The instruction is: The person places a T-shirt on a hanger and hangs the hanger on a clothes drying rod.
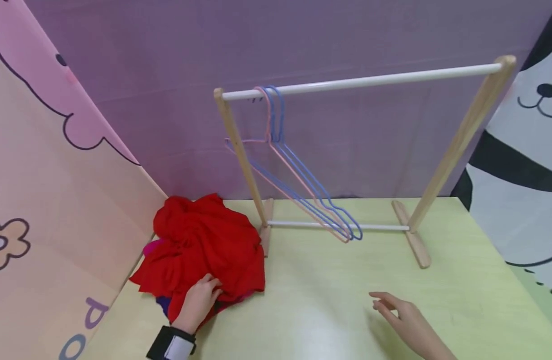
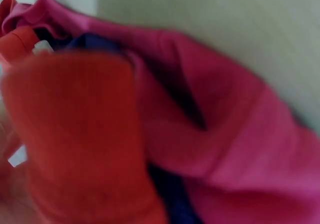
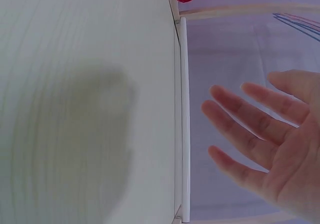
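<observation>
Red cloth (image 1: 213, 240) is pinched by the left hand (image 1: 198, 301); the right hand (image 1: 407, 322), with fingers apart, hovers above the bench (image 1: 316, 280).

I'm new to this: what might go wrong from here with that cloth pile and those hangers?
The left hand is at the red cloth, which lies bunched over pink cloth and dark blue cloth; lifting it might drag those along.
The pink and blue hangers hang close together at one end of the rail, so taking one could snag another.
</observation>
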The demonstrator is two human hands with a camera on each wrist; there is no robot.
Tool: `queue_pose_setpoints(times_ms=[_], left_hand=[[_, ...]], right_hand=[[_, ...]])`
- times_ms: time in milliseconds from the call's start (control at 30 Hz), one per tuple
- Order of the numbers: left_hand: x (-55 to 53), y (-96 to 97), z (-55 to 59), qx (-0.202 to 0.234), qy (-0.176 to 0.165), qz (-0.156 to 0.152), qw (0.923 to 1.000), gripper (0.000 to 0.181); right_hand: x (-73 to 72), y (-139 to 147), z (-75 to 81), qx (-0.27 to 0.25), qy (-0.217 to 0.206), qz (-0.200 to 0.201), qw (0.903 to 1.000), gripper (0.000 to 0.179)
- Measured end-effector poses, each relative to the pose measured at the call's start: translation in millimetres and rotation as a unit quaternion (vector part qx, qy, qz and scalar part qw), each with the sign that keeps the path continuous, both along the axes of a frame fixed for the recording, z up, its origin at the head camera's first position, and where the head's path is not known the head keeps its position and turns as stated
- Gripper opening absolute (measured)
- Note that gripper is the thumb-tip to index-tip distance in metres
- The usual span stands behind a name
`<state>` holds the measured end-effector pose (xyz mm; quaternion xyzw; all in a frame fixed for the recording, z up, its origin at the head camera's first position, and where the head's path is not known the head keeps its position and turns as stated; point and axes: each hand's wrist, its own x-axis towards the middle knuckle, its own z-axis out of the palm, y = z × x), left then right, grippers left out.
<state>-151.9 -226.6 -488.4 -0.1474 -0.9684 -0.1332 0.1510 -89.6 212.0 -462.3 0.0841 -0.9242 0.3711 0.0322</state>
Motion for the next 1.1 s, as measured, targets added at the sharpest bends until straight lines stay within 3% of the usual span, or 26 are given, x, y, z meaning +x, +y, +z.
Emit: queue_pose_setpoints(times_ms=[133,267,467,800,967,1100], left_hand=[[-4.8,-5.8,4.0,0.024,-0.018,0.001,0.9995,0.004],[-9.2,-10.1,17.9,0.058,-0.038,-0.006,0.9976,0.006],[-19.6,-9.4,50.5,0.088,-0.026,-0.027,0.9954,0.014],[-39.2,-10.0,110.4,0.099,-0.004,-0.079,0.992,0.016],[-50.2,-10.0,131.4,0.075,0.015,-0.076,0.9941,0.012],[-55.9,-7.6,146.3,0.089,0.03,-0.064,0.9935,0.013]], right_hand=[[0.1,2,-2.7,-0.006,0.009,-0.008,0.9999,0.02],[0.3,4,-4.4,-0.007,0.003,-0.006,1.0,0.021],[0.5,5,-4.8,-0.01,0.002,-0.009,0.9999,0.021],[0.1,11,-3.5,-0.007,-0.015,0.012,0.9998,0.023],[0.1,14,-1.1,-0.006,-0.043,0.018,0.9989,0.026],[0.9,17,-0.1,-0.009,-0.061,0.019,0.9979,0.028]])
